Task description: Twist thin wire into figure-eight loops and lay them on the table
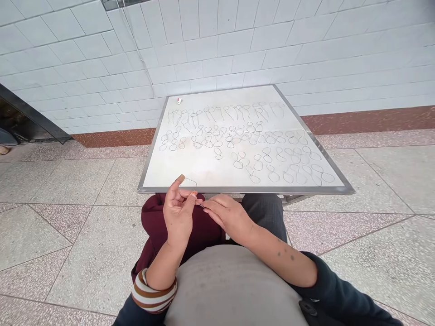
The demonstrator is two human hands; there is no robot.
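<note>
Between thumb and fingers, my left hand [179, 212] pinches a thin dark wire [190, 180], whose loop rises above the fingertips near the table's front edge. My right hand [231, 217] is closed with its fingers together on the wire's other end, right beside the left fingertips. On the white table [193, 167] lie several thin wire pieces: figure-eight loops [218, 154] in the middle and right, and pieces with one loop and long tails [226, 111] along the back.
A small red and white object [180, 101] sits at the table's back left corner. Behind the table stands a white tiled wall [204, 50]. Dark red cloth [152, 217] covers my left leg, under the table's metal front edge [248, 190].
</note>
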